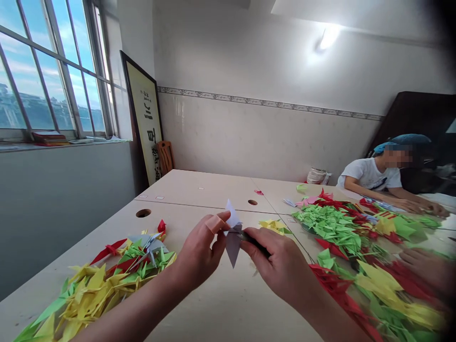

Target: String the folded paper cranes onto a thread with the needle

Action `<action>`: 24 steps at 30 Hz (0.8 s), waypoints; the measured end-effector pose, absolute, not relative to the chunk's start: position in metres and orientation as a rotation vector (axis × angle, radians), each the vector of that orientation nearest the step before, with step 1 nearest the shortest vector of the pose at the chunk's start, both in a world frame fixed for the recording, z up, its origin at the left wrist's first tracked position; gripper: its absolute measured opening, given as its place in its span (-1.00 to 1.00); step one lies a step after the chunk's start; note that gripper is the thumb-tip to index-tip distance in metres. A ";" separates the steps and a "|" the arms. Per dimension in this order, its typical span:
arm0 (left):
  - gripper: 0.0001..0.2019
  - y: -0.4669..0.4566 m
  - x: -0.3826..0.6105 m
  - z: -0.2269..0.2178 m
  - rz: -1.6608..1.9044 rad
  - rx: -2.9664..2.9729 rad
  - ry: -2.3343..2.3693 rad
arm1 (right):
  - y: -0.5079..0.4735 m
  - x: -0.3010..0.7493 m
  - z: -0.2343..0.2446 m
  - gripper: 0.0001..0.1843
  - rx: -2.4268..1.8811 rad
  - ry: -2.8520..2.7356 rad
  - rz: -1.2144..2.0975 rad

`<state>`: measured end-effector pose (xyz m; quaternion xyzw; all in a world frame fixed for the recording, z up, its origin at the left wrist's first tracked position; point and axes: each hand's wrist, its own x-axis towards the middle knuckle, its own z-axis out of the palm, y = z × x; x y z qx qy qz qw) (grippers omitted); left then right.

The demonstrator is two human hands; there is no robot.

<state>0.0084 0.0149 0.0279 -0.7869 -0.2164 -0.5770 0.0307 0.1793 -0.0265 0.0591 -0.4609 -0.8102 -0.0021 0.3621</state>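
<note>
Pale, smooth tabletops (199,190) are pushed together across the lower half of the frame, with round cable holes (143,213) cut into them. A bare strip is left down the middle, from the near edge to the far wall. At the lower left it is bounded by a heap of folded paper pieces (92,285), sharp-pointed and creased, mostly yellow and green with some red. At the right it is bounded by a wider spread of green, red and yellow pieces (356,237).

Just below the centre of the frame, a grey folded paper (233,243) is held above the table, with a white tip pointing up and a grey point hanging down. The left hand (201,251) is closed on its left side, pinched between thumb and a finger wrapped in pinkish tape. The right hand (281,263) is closed on its right side. A thin dark object (253,240) is seen at its fingertips, perhaps a tool, though this cannot be told for certain.

A window (53,71) is seen at the upper left, with a framed panel (144,114) leaned beside it. Another person (374,173) is seated at the far right.
</note>
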 end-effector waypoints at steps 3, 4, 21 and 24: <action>-0.51 0.013 0.009 0.030 -1.685 -2.457 -0.554 | -0.027 0.179 0.058 -0.85 -1.223 -2.068 -0.053; -0.49 0.013 0.009 0.030 -1.671 -2.478 -0.538 | -0.027 0.179 0.057 -0.84 -1.233 -2.065 -0.065; -0.60 0.009 0.020 0.024 -1.880 -2.722 -0.834 | -0.007 0.187 0.052 -0.84 -1.041 -1.786 0.516; -0.62 0.008 0.018 0.032 -1.826 -2.658 -0.843 | 0.013 0.204 0.044 -0.78 -1.147 -1.679 0.429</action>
